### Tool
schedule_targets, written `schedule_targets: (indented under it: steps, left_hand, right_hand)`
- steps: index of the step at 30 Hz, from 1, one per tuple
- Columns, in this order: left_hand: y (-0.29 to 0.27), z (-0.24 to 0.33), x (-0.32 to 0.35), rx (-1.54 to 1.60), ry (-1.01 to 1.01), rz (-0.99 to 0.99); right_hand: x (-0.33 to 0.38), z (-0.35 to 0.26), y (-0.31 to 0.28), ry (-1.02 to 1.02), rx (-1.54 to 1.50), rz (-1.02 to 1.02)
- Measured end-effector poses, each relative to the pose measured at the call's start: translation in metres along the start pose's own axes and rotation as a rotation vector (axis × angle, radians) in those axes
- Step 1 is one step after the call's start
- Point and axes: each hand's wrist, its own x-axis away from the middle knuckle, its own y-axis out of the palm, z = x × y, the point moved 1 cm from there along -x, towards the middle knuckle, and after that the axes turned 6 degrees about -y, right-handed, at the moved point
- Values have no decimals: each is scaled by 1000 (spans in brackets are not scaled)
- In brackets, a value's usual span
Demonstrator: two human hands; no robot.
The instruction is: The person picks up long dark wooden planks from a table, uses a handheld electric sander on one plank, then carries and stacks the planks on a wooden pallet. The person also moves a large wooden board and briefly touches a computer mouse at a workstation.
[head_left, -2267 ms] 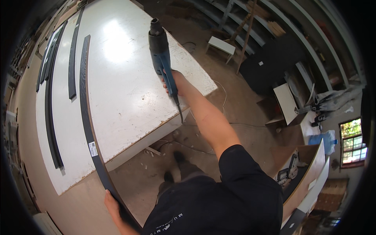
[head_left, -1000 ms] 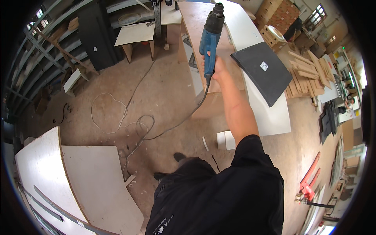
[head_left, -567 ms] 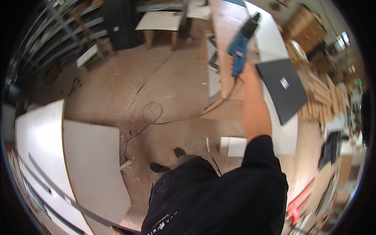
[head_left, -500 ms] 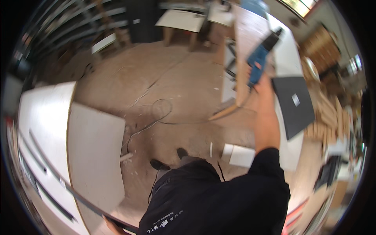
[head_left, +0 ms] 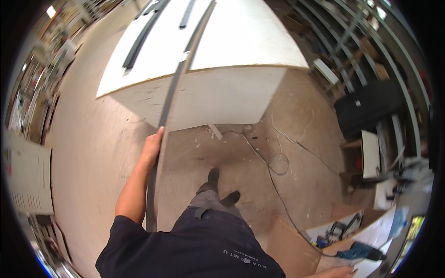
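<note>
Gripping the long dark grey edging strip (head_left: 168, 106) with the left hand (head_left: 151, 147) while the blue corded power tool (head_left: 360, 252) is now lying down.

The person has turned back toward the white worktable (head_left: 241, 41); left fingers are closing around the strip, which is running from near the torso onto the far tabletop. The right hand (head_left: 337, 272), open and empty, is resting just beside the tool on the near-right board.

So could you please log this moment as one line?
left hand: holds strip | right hand: by heat gun | strip on table
</note>
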Motion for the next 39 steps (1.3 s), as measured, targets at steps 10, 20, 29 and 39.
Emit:
schedule_targets:
  steps: [10,20,29,39]
  left_hand:
    - [-111,-9,44,-172,214,20]
    - [-337,-124,85,-460,426,72]
    - [-582,-186,-23,-557,405,99]
    - [-813,-207,-264,-26,180,828]
  right_hand:
    - [141,-590,35,-735,-817,-791]
    - [311,-996,-105,-2064,-844,-227]
    - [421,-1168,-193,-2417,-838,-1063]
    - [619,-1375,-255,-1761,-564,-1748]
